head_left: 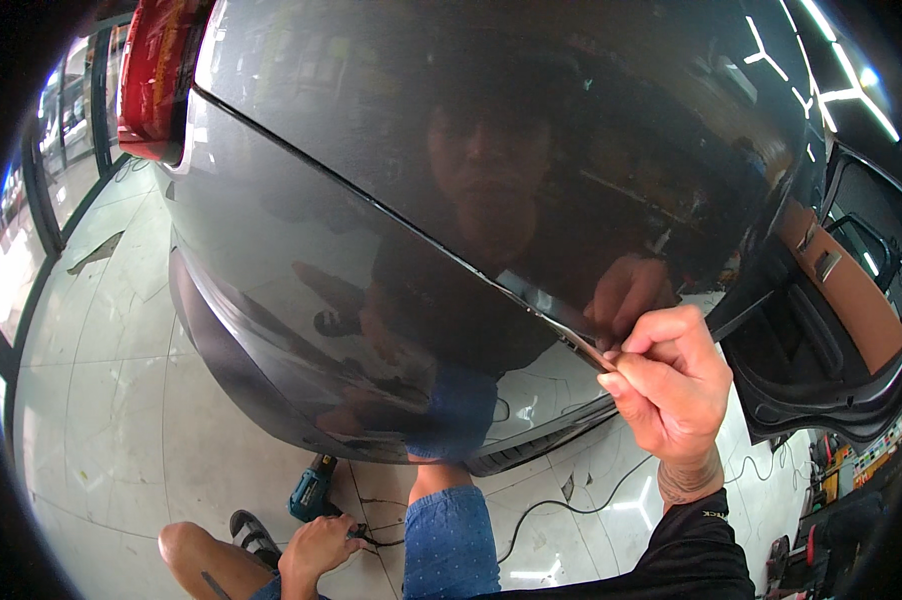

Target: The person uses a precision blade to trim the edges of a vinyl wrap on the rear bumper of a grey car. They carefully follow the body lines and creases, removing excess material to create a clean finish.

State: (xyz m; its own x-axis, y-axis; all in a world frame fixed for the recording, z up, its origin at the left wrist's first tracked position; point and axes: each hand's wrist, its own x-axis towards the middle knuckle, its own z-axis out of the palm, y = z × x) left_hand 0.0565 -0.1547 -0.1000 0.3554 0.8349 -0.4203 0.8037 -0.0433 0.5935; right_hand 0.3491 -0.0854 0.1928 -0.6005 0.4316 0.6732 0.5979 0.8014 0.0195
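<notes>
Glossy grey car panel [301, 230] faces me. My right hand [671, 385] pinches its film edge [571, 335] tightly. My left hand [316, 550] rests loosely curled on my knee, holding nothing.

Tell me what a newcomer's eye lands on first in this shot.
The glossy dark car body panel fills most of the frame and mirrors the room. Right of centre, the right hand pinches the end of a thin strip that runs along the seam. At the bottom, the left hand rests by the knee, near a teal power drill on the pale tiled floor; an open car door shows tan lining at far right.
</notes>
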